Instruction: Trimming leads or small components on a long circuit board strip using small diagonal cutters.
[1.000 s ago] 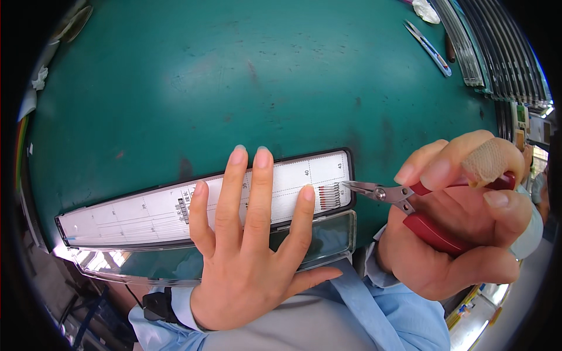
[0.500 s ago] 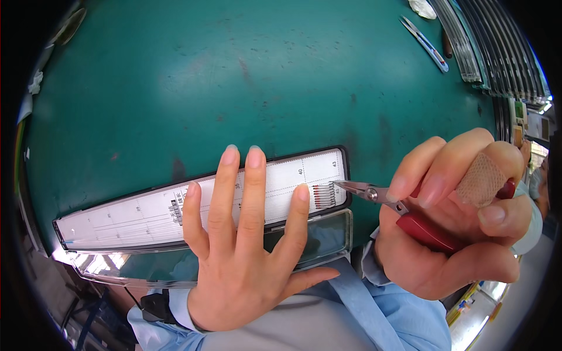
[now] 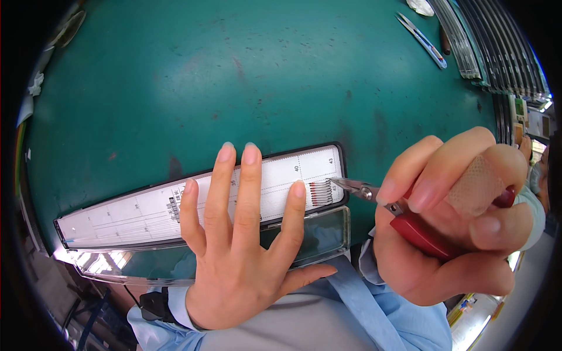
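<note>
A long narrow black-edged case (image 3: 341, 153) lies open on the table, holding a white printed card (image 3: 281, 165). Near the card's right end is a row of small fishing hooks (image 3: 321, 193) with red bindings; thin lines run from them toward the left end. My left hand (image 3: 240, 257) lies flat over the card, fingers spread, its index fingertip just left of the hooks. Red-handled snips (image 3: 420, 233) are gripped in my right hand (image 3: 456, 216), their pointed tips at the upper right end of the hook row. Whether the tips touch a hook I cannot tell.
The case's clear lid (image 3: 321, 234) hangs open on the near side. On the green table (image 3: 234, 76), blue-handled thread snips (image 3: 422, 41) lie at the far right, beside a stack of clear-and-black long cases (image 3: 497, 47). A crumpled white piece (image 3: 420, 7) is beyond them.
The case and both hands have shifted slightly left in the picture. The snips' tips have moved slightly left and up, staying by the upper end of the hook row.
</note>
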Available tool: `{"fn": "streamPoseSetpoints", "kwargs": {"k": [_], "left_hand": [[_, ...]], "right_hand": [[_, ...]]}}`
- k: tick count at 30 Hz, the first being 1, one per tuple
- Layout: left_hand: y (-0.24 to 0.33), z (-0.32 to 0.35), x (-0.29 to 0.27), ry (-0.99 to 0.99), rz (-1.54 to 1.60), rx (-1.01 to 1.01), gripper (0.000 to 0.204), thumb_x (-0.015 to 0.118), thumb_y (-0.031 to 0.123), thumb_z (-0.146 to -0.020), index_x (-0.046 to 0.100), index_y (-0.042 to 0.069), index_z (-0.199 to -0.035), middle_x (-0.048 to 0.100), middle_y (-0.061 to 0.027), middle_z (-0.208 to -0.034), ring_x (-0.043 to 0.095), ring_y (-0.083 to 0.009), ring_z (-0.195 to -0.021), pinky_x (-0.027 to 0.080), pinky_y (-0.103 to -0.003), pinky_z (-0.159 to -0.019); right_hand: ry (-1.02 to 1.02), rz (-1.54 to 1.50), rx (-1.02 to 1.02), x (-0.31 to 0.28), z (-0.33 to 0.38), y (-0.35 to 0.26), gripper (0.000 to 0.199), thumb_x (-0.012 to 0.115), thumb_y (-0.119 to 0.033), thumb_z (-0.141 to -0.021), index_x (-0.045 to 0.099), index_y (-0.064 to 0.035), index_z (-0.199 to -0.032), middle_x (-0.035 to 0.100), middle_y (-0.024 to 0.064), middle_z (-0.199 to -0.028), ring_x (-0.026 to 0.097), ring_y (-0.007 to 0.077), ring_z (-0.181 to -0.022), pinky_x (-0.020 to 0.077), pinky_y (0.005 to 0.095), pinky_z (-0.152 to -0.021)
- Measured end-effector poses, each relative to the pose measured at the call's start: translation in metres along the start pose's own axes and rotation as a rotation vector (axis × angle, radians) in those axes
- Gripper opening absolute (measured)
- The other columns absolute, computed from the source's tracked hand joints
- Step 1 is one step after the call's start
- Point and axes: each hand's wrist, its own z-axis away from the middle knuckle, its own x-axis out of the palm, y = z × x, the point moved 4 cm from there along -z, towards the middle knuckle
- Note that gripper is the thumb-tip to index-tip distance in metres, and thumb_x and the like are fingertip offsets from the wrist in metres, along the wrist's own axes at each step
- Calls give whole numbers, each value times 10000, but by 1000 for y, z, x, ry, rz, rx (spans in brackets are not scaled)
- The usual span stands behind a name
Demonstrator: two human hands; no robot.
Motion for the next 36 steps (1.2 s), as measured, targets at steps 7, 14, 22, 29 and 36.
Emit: {"fn": "streamPoseSetpoints", "kwargs": {"k": [7, 14, 22, 29, 36], "left_hand": [[-1, 0, 1, 8, 0, -6, 886, 604, 728, -689, 500, 144, -1347, 368, -331, -1405, 382, -500, -1285, 201, -611, -1048], [1, 0, 0, 2, 9, -6, 890, 607, 731, -685, 503, 143, -1345, 365, -330, -1410, 379, -496, -1288, 189, -610, -1054], [-1, 0, 2, -7, -6, 0, 897, 578, 750, -694, 500, 145, -1352, 364, -329, -1412, 380, -495, -1289, 186, -607, -1055], [-1, 0, 1, -4, -3, 1, 896, 568, 755, -698, 504, 145, -1351, 368, -329, -1409, 387, -495, -1284, 183, -608, -1054], [-1, -1, 2, -4, -5, 5, 892, 564, 752, -704, 498, 148, -1356, 372, -328, -1407, 389, -492, -1284, 184, -603, -1056]], "right_hand": [[17, 111, -31, -2, -2, 2, 466, 350, -497, -999, 555, -106, -1147, 397, 82, -884, 454, 184, -731, 486, 306, -514], [128, 9, 28, -4, -3, -1, 413, 388, -466, -999, 552, -95, -1079, 371, 71, -862, 418, 163, -715, 433, 273, -481], [76, -115, 28, -4, 1, -1, 291, 437, -359, -1004, 539, -88, -975, 365, 62, -842, 424, 170, -703, 437, 256, -457], [123, -146, 20, -1, 1, 1, 287, 437, -347, -999, 536, -84, -938, 369, 69, -839, 434, 176, -696, 437, 268, -446], [178, -137, 35, -2, 0, -1, 302, 441, -365, -994, 541, -87, -929, 373, 86, -849, 440, 171, -693, 413, 263, -430]]}}
